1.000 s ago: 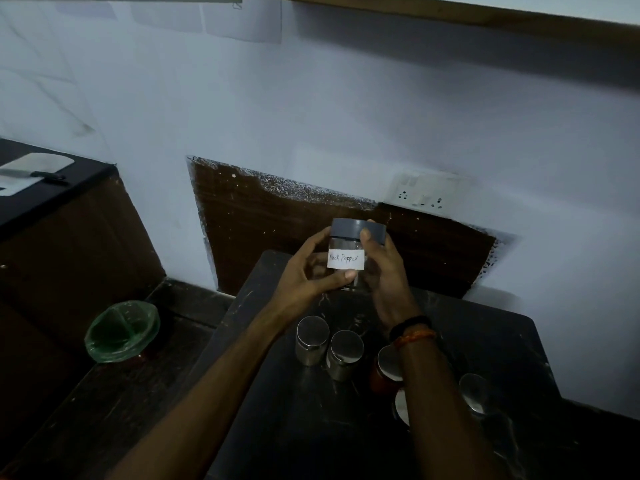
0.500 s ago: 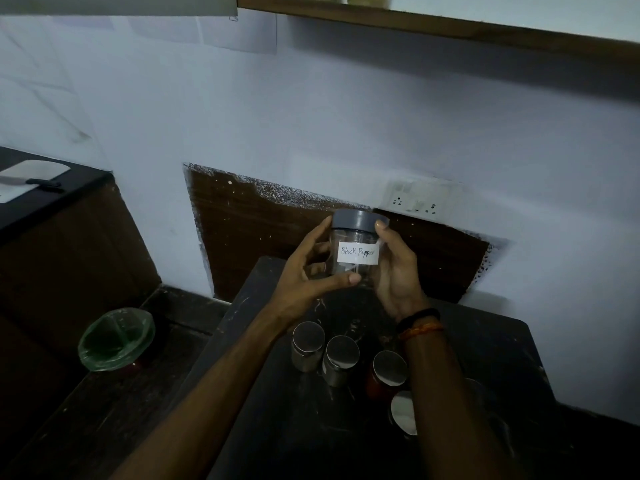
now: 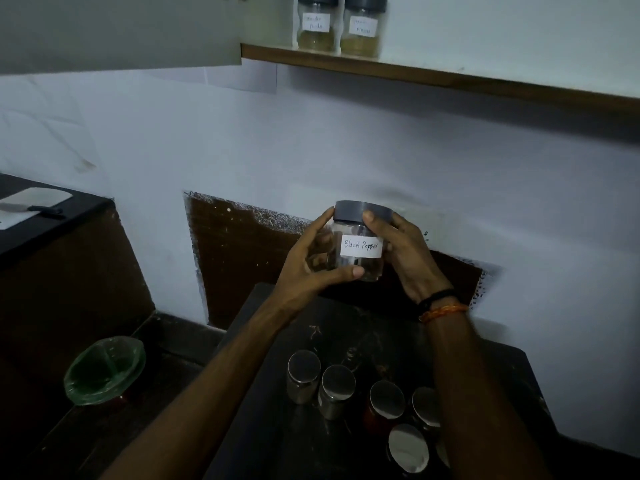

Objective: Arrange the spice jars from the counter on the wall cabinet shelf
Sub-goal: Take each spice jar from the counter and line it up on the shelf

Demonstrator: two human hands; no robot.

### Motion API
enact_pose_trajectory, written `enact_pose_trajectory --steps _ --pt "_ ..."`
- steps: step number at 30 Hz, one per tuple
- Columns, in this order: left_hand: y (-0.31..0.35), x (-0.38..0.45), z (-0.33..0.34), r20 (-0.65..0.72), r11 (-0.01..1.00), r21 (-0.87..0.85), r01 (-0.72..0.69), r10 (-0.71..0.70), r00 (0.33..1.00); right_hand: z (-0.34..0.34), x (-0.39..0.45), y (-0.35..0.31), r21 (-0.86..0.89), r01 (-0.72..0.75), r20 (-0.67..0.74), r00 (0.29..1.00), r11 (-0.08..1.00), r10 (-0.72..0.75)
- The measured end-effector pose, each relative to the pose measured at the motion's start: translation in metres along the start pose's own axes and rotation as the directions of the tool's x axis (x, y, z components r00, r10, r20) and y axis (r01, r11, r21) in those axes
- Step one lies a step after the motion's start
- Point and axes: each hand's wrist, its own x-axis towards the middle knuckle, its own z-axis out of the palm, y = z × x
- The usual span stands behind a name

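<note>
Far left: knife point(image 3: 33, 210) lying on a pale board point(image 3: 34, 206) on a dark side counter.
Lower left: bin with green liner point(image 3: 104, 370) on the floor, well apart from the tabletop.
Left hand point(image 3: 311, 268): fingers curled round the left side of the jar, thumb under its lower front edge, fingertip at the lid rim.
Black Pepper jar point(image 3: 360, 244): clear, grey lid, white handwritten label facing the camera; upright, held in the air between both hands, above the tabletop and well below the shelf.
Right hand point(image 3: 408, 258): fingers wrapped round the jar's right side, thumb on the lid; black and orange bands at the wrist.
Tabletop point(image 3: 263, 427): dark; a cluster of jars with shiny lids point(image 3: 337, 391) stands near the forearms.
Shelf point(image 3: 450, 79): wooden, on the wall; two labelled jars point(image 3: 337, 24) stand side by side at its left end, labels too blurred to read.
</note>
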Motion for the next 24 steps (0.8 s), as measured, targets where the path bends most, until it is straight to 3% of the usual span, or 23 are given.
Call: enact_pose_trajectory --steps 10,16,20,24 --pt "0.079 0.068 0.001 0.05 0.98 0.101 -0.173 0.169 0.984 -0.016 0.034 -0.098 -0.026 0.216 0.018 0.976 0.976 -0.216" --pt "0.138 0.12 -0.003 0.155 0.931 0.163 -0.326 0.302 0.941 -0.033 0.063 -0.162 -0.007 0.362 0.025 0.932 0.932 -0.362" --pt "0.163 0.151 -0.01 0.23 0.85 0.291 -0.44 0.384 0.894 -0.039 0.079 -0.199 -0.06 0.435 -0.027 0.899 0.899 -0.437" --pt "0.173 0.182 -0.024 0.3 0.705 0.483 -0.519 0.424 0.855 -0.046 0.093 -0.221 -0.128 0.487 -0.085 0.863 0.864 -0.499"
